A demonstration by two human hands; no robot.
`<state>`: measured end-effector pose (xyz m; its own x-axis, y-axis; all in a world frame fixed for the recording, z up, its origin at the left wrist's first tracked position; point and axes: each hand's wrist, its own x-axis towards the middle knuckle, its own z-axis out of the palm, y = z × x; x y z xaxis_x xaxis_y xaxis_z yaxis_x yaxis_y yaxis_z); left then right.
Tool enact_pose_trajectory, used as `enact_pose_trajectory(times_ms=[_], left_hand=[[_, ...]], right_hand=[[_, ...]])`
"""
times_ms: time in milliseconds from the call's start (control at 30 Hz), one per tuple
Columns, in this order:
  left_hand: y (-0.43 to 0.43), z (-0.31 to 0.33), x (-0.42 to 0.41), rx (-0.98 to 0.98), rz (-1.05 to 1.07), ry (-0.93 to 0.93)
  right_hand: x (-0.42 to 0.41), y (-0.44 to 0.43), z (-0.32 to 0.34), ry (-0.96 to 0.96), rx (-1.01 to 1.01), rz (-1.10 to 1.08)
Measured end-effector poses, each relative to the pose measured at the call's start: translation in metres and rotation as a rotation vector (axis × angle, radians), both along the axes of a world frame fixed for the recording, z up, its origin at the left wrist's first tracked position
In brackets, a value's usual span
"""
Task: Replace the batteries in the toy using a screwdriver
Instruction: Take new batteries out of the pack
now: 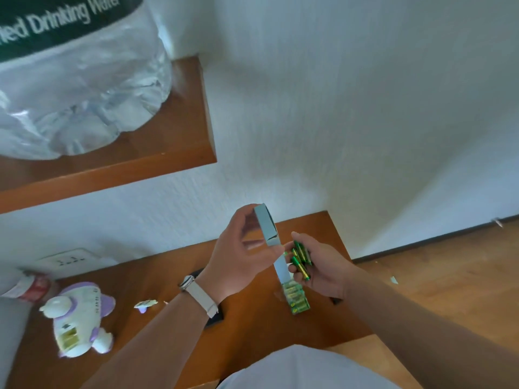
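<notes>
Several batteries (300,259) clutched in right grip (320,266), left grip (241,248) pinching box (266,226), both near edge of table (266,332), toy (78,315) well apart.

The toy (81,318) lies on the table (252,346) at the near left, with a scrap (144,304) just to its right. Above the table's middle the left hand (244,256) holds a box (266,226). Just right of it the right hand (323,268) holds batteries (300,259), with a pack (297,299) just below the box's lower end. A jug (75,88) stands on a shelf (179,130) at the far left.
</notes>
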<state>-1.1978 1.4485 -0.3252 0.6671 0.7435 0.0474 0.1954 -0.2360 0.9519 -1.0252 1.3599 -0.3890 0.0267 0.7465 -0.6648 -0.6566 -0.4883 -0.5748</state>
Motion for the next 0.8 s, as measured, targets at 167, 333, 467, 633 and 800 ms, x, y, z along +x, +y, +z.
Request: enact_pose_trajectory(times_ms=[167, 333, 467, 633, 800], left_hand=[[-0.001, 0.001, 0.004, -0.095, 0.015, -0.055], [-0.002, 0.001, 0.014, -0.136, 0.018, -0.079], [-0.001, 0.003, 0.021, -0.152, -0.028, -0.087], [-0.003, 0.014, 0.029, -0.110, -0.076, -0.041], [-0.003, 0.039, 0.040, -0.079, -0.029, -0.021]], right_hand=[[-0.001, -0.005, -0.008, 0.024, -0.049, 0.032], [0.003, -0.012, -0.010, 0.143, 0.063, 0.053], [0.010, -0.018, -0.014, 0.185, 0.114, -0.004], [0.023, -0.016, -0.010, 0.257, 0.228, -0.117], [0.039, -0.014, 0.000, 0.212, 0.249, -0.238]])
